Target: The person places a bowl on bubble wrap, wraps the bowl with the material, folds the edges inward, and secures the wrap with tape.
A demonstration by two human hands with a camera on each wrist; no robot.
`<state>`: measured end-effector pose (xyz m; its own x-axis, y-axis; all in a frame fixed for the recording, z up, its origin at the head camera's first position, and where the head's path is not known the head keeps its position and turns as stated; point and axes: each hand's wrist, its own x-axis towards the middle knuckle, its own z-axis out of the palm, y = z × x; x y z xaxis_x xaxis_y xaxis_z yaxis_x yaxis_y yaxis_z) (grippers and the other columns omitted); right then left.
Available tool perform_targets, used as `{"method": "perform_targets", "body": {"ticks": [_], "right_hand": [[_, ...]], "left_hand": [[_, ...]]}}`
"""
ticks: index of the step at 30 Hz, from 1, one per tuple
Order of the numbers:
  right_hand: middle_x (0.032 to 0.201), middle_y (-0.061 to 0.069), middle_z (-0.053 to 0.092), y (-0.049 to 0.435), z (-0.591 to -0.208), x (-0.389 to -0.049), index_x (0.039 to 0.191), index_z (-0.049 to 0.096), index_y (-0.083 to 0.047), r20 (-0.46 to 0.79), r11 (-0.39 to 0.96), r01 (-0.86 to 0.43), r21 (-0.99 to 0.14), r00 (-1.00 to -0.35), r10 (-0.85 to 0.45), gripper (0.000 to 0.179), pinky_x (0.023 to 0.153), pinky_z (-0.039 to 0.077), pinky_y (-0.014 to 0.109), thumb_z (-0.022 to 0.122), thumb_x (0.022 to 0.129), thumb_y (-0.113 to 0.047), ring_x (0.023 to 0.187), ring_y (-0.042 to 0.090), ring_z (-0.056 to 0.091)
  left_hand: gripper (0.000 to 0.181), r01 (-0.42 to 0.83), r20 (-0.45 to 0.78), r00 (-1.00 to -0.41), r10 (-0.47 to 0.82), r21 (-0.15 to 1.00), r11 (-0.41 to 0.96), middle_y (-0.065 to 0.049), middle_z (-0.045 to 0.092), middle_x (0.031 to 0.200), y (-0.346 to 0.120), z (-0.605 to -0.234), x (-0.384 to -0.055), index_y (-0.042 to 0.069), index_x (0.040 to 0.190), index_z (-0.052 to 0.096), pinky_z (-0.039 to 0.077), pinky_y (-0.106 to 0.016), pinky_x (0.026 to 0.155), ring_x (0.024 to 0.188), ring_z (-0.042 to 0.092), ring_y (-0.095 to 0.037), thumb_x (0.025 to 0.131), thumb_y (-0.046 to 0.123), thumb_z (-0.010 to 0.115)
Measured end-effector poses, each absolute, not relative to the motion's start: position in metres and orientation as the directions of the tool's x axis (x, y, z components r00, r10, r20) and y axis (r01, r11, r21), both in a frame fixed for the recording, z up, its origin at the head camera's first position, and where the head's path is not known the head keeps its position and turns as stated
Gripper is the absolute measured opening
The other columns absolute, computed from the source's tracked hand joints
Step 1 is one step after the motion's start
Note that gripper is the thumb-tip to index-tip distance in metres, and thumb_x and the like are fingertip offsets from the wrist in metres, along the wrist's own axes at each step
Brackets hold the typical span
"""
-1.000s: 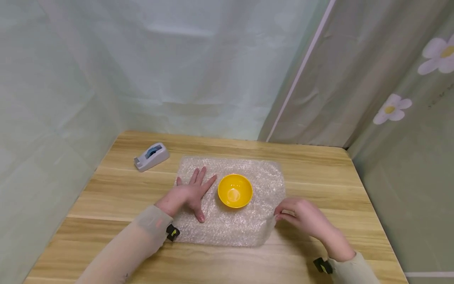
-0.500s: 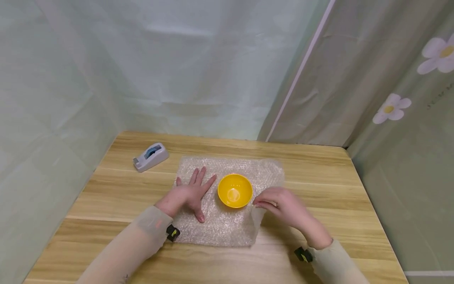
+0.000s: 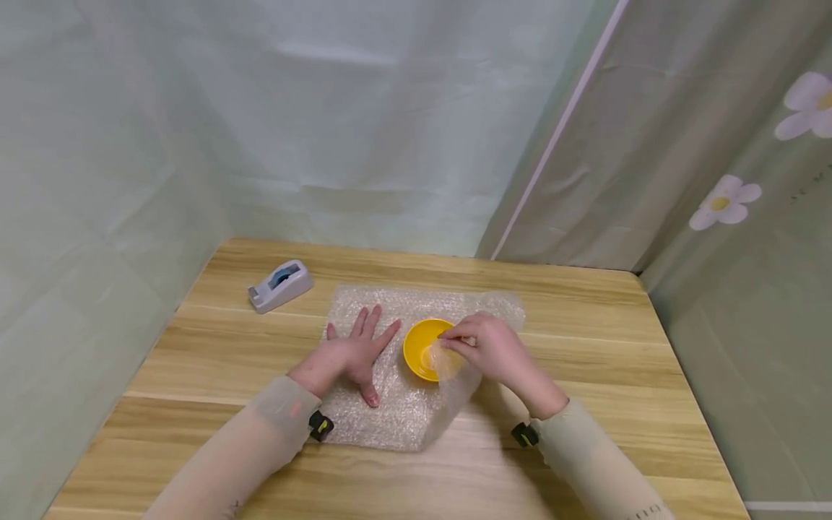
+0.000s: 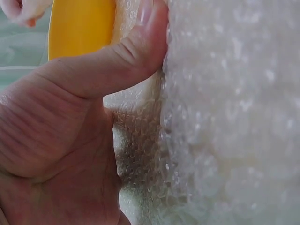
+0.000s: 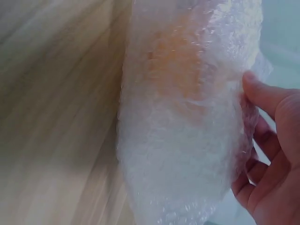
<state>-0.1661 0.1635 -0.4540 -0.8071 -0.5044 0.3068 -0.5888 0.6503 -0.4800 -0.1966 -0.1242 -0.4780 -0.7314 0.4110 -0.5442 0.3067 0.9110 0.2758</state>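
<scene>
On a sheet of clear plastic bubble wrap (image 3: 393, 422) sits a round yellow bowl (image 3: 418, 348); right hand (image 3: 490, 348) pinches the wrap's edge over it, left hand (image 3: 353, 354) is splayed flat, gripping nothing. Tbh a hard tug could tip the bowl, and a weak pinch might lose the edge.

Left arm (image 3: 240, 451) and right arm (image 3: 594, 458) both angle in toward the tabletop's (image 3: 585, 303) far edge; left hand (image 3: 351, 357) palm-down, fingers (image 3: 388, 334) splayed super wide, right hand (image 3: 494, 348) just pinching.
</scene>
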Motion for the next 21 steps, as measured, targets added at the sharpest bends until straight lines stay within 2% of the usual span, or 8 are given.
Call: {"method": "perform_targets", "body": {"ticks": [9, 14, 21], "right_hand": [[0.087, -0.006, 0.078, 0.150, -0.456, -0.179, 0.100, 0.085, -0.016, 0.272, 0.764, -0.524, -0.377, -0.851, -0.449, 0.010, 0.072, 0.057, 0.032, 0.084, 0.096, -0.024, 0.075, 0.011, 0.067], [0.084, -0.006, 0.076, 0.146, -0.460, -0.182, 0.099, 0.080, -0.018, 0.257, 0.821, -0.481, -0.309, -0.873, -0.414, 0.010, 0.067, 0.056, 0.032, 0.086, 0.093, -0.023, 0.073, 0.012, 0.067], [0.077, -0.009, 0.072, 0.142, -0.467, -0.180, 0.087, 0.075, -0.019, 0.307, 0.834, -0.519, -0.188, -0.838, -0.452, 0.014, 0.073, 0.050, 0.040, 0.088, 0.087, -0.015, 0.073, 0.020, 0.060]], "left_hand": [[0.158, 0.310, -0.543, -0.734, 0.407, 0.265, 0.913, -0.017, -0.029, 0.173, -0.123, -0.477, -0.196, 0.029, 0.174, 0.002, -0.009, -0.090, 0.108, 0.159, -0.024, -0.043, 0.055, 0.047, 0.104], [0.158, 0.313, -0.541, -0.736, 0.407, 0.262, 0.913, -0.017, -0.028, 0.174, -0.123, -0.476, -0.196, 0.030, 0.174, 0.002, -0.008, -0.090, 0.108, 0.160, -0.023, -0.043, 0.054, 0.046, 0.104], [0.159, 0.307, -0.544, -0.729, 0.414, 0.281, 0.909, -0.017, -0.029, 0.174, -0.124, -0.478, -0.196, 0.031, 0.174, 0.000, -0.010, -0.090, 0.108, 0.160, -0.024, -0.042, 0.054, 0.048, 0.104]]}}
